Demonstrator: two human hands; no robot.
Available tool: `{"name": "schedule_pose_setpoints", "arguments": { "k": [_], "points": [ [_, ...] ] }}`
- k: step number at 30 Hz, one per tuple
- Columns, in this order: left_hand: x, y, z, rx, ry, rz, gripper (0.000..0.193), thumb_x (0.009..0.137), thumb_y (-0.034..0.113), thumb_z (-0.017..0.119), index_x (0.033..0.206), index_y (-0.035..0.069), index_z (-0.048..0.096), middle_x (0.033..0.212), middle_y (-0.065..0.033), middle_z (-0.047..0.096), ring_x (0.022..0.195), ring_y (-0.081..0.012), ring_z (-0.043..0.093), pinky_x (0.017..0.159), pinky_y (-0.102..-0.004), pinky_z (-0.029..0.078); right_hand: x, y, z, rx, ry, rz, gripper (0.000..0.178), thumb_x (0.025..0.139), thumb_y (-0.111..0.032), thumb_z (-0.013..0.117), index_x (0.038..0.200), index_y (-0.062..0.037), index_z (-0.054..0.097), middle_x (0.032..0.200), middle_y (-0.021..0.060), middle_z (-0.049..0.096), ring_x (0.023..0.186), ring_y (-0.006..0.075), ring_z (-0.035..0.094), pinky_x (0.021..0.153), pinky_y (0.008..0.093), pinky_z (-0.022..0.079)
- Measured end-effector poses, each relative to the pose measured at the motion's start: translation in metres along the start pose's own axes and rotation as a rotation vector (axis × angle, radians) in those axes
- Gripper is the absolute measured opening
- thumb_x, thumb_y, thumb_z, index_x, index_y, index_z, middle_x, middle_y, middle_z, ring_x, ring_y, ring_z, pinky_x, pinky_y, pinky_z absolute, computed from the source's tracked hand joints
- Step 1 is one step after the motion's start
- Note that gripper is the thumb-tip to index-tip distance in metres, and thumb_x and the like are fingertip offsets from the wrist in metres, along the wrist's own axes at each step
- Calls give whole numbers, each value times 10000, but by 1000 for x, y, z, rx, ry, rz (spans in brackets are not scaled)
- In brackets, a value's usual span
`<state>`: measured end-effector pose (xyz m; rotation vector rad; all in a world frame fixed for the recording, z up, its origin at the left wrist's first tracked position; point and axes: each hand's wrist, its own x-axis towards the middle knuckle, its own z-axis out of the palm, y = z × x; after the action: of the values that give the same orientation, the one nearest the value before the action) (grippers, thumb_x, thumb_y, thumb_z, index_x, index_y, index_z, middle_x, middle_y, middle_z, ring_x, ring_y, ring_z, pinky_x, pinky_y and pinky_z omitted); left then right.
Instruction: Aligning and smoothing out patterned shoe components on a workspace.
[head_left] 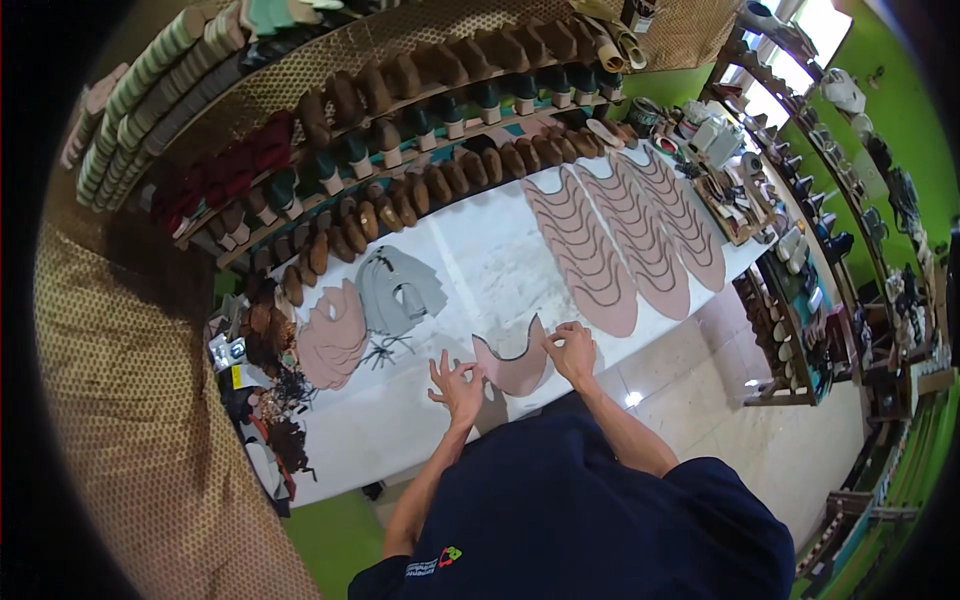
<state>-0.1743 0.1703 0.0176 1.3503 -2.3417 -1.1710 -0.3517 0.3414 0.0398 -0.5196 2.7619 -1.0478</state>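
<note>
On the white table in front of me lies a pink U-shaped shoe-upper piece (518,376), its inner curve edged by a dark strip. My left hand (458,388) pinches its left edge between thumb and forefinger, the other fingers spread. At the opposite edge, my right hand (572,356) is closed in a pinch near the tip. Thin black strips (388,350) lie loose to the left. Behind them is a pile of grey cut pieces (425,290), beside a pile of plain pink pieces (330,350).
Overlapping pink pieces with dark edges (606,310) run in three rows at the right of the table (480,250). Brown shoe lasts (440,185) line the back, below racks of more lasts. Scraps (290,390) clutter the left end. A tool tray (735,205) stands far right.
</note>
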Motion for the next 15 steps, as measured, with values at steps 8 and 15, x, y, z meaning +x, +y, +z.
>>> {"name": "schedule_pose_setpoints", "arguments": {
  "k": [8, 15],
  "points": [
    [-14, 97, 126, 8, -23, -28, 222, 886, 415, 794, 982, 222, 846, 1716, -93, 361, 1633, -400, 129, 1123, -874, 119, 70, 104, -96, 36, -36, 8, 206, 772, -284, 800, 852, -98, 839, 1133, 77, 721, 1133, 335, 623, 975, 479, 485],
    [-46, 154, 205, 33, -4, -119, 192, 891, 397, 788, 964, 227, 841, 1719, -100, 362, 1633, -398, 140, 1145, -863, 119, 111, 175, -151, -21, -43, -40, 192, 769, -242, 820, 832, -62, 838, 1065, 151, 741, 1057, 386, 639, 943, 478, 515]
  ]
}}
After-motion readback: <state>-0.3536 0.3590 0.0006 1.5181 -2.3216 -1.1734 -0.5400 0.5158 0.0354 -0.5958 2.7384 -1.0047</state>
